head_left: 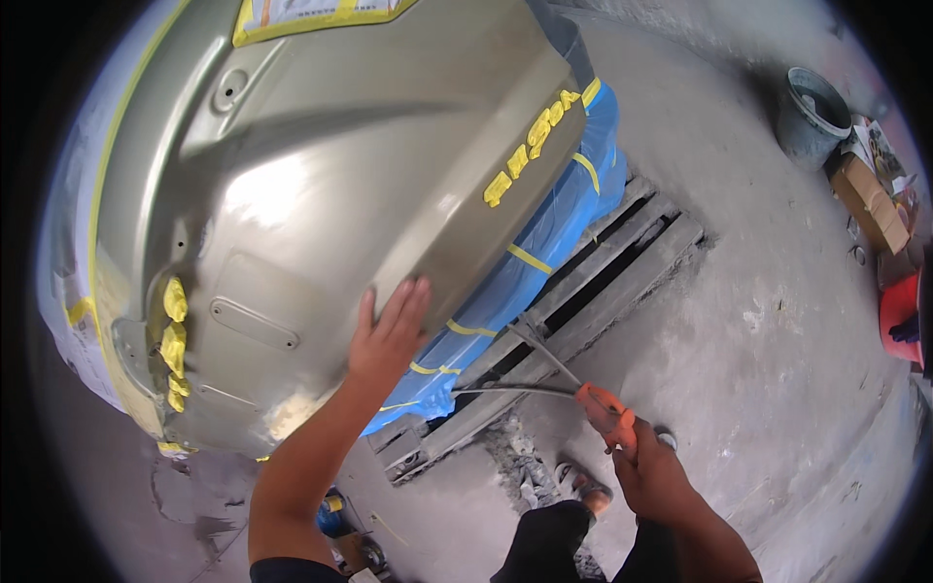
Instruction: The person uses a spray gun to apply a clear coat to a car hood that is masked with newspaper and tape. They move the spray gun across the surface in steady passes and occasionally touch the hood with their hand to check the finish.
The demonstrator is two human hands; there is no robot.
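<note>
The broad metallic beige panel (321, 214) fills the upper left of the view, under and ahead of the left hand (392, 325), which is open, its fingers stretched out and laid against the panel near its lower right edge. To the right and lower down, apart from the panel, the right hand (653, 478) is closed around the rear part of an orange tool (604, 413), held above the floor (758, 369). The tool's long axis slants, its front pointing up and left toward the wooden pallet (573, 282) and the panel's edge; two thin grey lines (544, 355) run off from that end. The panel's right edge, bordered by blue plastic sheeting (544, 223), climbs from lower left to upper right. The panel's far end is cut off at the top, the right fingers hide the tool's grip, and where the grey lines end is hard to make out.
</note>
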